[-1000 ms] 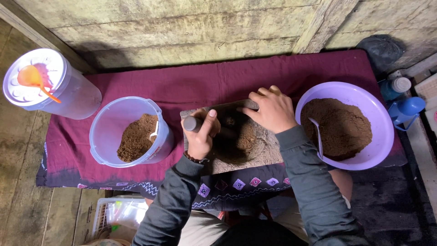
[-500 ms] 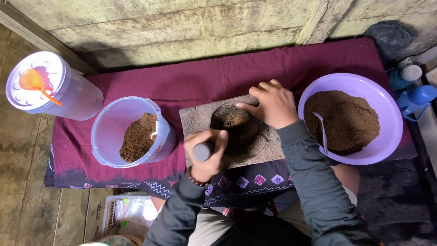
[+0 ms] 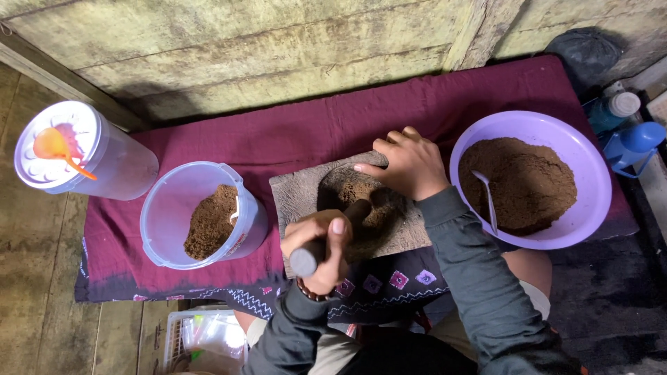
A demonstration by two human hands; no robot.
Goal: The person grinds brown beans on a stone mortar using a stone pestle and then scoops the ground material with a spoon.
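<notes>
Left hand [image 3: 321, 244] clamped round pestle [image 3: 332, 232], tip down in stone mortar [image 3: 347, 212]. Right hand [image 3: 410, 163] spread flat, bracing mortar's far rim. Brown powder [image 3: 361, 191] in mortar hollow. Pestle likely heavy, rigid; best held near upper end. Purple bowl [image 3: 590, 208] right of mortar.

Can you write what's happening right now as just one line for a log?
left hand: grips pestle | pestle tip: in stone mortar with brown powder | right hand: steadies mortar's far edge | purple bowl: powder, spoon
</notes>
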